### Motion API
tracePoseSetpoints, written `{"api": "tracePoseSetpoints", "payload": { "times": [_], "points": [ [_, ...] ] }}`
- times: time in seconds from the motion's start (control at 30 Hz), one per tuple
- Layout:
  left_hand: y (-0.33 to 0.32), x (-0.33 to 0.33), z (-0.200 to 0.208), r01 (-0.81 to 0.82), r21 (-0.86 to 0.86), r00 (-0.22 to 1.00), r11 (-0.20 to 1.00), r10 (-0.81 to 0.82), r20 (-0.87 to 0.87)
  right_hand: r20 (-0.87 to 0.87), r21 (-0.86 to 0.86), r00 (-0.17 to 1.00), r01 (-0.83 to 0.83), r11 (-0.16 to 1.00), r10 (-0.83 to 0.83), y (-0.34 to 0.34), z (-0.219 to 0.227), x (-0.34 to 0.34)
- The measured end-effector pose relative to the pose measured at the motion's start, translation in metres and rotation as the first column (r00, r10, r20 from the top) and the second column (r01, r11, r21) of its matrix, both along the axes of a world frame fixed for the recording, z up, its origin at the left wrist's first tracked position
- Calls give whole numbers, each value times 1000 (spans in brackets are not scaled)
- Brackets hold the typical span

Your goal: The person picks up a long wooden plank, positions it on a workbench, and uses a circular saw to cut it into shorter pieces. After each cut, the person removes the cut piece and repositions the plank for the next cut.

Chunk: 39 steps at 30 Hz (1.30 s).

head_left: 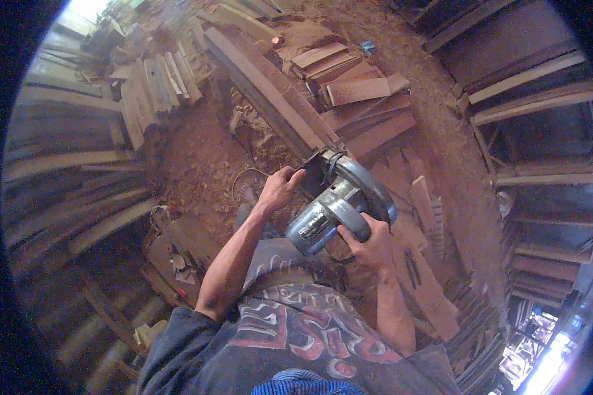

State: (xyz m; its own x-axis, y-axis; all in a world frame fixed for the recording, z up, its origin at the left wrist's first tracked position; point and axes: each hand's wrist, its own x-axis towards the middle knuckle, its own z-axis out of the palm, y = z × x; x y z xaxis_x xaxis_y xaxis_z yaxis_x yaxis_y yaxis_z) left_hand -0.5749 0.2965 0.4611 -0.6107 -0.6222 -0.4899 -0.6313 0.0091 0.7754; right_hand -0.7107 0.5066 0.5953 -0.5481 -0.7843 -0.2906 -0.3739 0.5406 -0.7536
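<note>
A handheld circular saw [319,220], with a worn metal motor housing and a curved blade guard, is in front of my body. My right hand [372,245] is wrapped round its looped handle. My left hand [283,187] is closed at the left edge of the saw's dark base plate, thumb and fingers pressed together there; its fingertips are partly hidden. The saw's front meets the near end of a long wooden beam [263,82], which stretches away to the upper left. The blade itself is hidden.
Cut boards [359,90] lie piled right of the beam, and stacked planks [155,85] stand at the far left. Sawdust and wood chips [188,155] cover the ground. A thin cable [244,174] loops near my left hand. Timber racks [540,105] line the right side.
</note>
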Motion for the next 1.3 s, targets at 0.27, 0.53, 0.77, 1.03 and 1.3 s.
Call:
{"api": "tracePoseSetpoints", "payload": {
  "times": [0.27, 0.53, 0.77, 1.03, 1.3],
  "points": [
    [4, 0, 0, -48, 4, 999, 999, 48, -19, -9, -14, 1000, 14, 1000, -15, 1, 1, 1],
    [2, 2, 2, -4, -15, 1000, 1000, 4, -13, 1, -31, 1000, -16, 999, 16, 1, 1, -2],
    [1, 2, 2, 6, -34, 1000, 999, -6, 2, -13, -17, 1000, -15, 1000, 15, -2, 5, -1],
    [1, 2, -3, -12, -34, 1000, 999, 13, 8, -11, -30, 1000, -16, 999, 15, 0, 4, -1],
    [0, 2, -2, -14, -40, 1000, 999, 14, -10, -18, -19, 999, -27, 999, 27, -1, 3, -2]
  ]
}}
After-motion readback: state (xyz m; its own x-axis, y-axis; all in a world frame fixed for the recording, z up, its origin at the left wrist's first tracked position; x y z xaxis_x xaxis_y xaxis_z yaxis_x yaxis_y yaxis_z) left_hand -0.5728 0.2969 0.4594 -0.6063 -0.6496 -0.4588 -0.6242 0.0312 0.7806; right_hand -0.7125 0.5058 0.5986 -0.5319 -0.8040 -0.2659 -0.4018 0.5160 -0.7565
